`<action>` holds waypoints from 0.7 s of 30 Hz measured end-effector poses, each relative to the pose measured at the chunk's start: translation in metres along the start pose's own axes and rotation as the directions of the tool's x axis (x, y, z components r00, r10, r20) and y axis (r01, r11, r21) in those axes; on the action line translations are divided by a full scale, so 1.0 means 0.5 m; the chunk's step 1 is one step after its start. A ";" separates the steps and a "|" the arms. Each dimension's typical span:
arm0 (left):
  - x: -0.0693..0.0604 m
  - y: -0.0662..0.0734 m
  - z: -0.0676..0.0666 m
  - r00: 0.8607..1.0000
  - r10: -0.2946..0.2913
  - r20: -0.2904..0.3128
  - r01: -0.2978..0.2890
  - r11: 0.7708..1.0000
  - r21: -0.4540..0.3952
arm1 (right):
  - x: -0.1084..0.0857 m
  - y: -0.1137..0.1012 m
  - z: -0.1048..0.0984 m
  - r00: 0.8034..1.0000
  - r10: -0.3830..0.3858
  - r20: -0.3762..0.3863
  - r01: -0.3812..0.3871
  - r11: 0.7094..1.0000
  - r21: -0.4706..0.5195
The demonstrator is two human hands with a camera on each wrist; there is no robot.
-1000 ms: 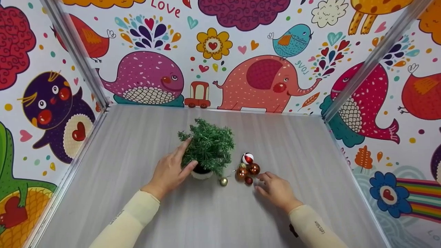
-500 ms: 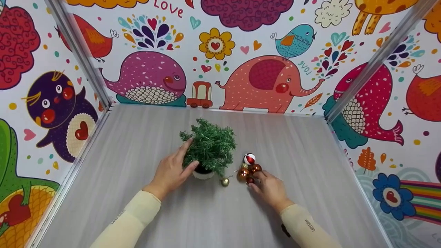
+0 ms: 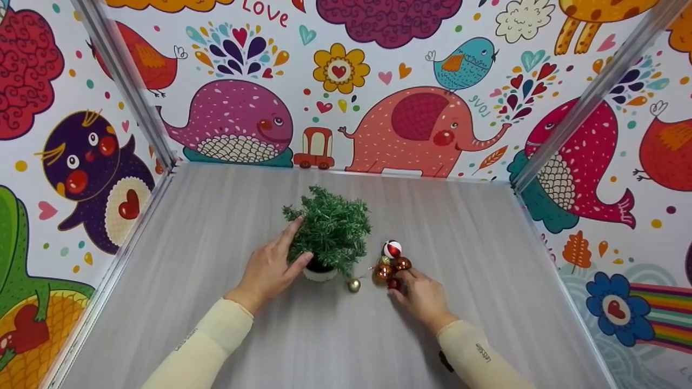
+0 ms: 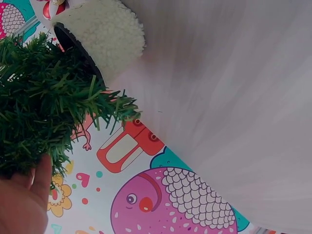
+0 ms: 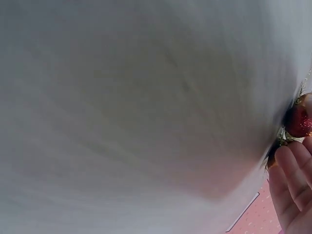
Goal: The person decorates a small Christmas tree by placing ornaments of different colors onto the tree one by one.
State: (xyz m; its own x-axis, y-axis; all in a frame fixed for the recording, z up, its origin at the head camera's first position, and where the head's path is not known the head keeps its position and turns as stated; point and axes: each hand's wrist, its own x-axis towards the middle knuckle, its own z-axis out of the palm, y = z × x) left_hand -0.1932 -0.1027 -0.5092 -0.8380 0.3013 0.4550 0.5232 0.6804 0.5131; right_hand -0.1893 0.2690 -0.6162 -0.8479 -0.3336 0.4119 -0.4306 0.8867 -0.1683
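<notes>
A small artificial Christmas tree (image 3: 331, 227) stands in a fleecy white pot (image 4: 114, 41). My left hand (image 3: 266, 270) rests against the tree's left side, fingers reaching into the green branches and thumb near the pot's rim. At the right, my right hand (image 3: 426, 296) pinches a small dark red bauble (image 3: 393, 284) at the edge of a little cluster; the right wrist view shows its glittery surface (image 5: 298, 122) beside the fingers. Two copper-coloured baubles (image 3: 383, 272) and a red-and-white bauble (image 3: 392, 249) lie in the same group. Fingertips partly cover the red one.
One gold bauble (image 3: 353, 285) lies apart, just right of the pot. The grey wood-grain tabletop (image 3: 319, 340) is bounded by walls with cartoon animal prints (image 3: 411, 135) and metal corner posts (image 3: 135, 92).
My right hand has moved left to the bauble cluster, and its thumb and fingers have closed on the small red bauble. The left hand has stayed at the tree.
</notes>
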 end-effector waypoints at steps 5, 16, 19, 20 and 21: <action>0.000 0.000 -0.001 1.000 0.000 0.007 0.000 1.000 0.006 | -0.003 0.001 0.004 1.000 -0.028 -0.007 0.028 1.000 0.006; 0.001 -0.003 0.000 1.000 0.001 0.007 -0.001 1.000 0.006 | 0.001 -0.003 -0.002 0.999 -0.038 0.024 0.038 0.999 0.006; 0.000 -0.003 0.000 1.000 0.000 0.008 -0.001 1.000 0.003 | 0.000 0.000 -0.001 0.999 -0.050 0.007 0.050 0.999 -0.003; 0.000 -0.004 0.000 1.000 0.001 0.008 -0.001 1.000 0.003 | 0.000 0.001 -0.001 0.999 -0.053 0.000 0.053 0.999 -0.006; 0.000 -0.004 0.000 1.000 0.004 0.007 -0.004 1.000 0.003 | -0.001 0.002 -0.002 0.998 -0.054 -0.006 0.054 0.998 -0.007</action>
State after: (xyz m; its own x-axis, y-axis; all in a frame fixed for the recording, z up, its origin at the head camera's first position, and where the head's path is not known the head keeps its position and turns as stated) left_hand -0.1942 -0.1038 -0.5103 -0.8370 0.3090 0.4516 0.5261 0.6810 0.5093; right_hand -0.1891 0.2701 -0.6158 -0.8214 -0.3795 0.4258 -0.4741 0.8693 -0.1396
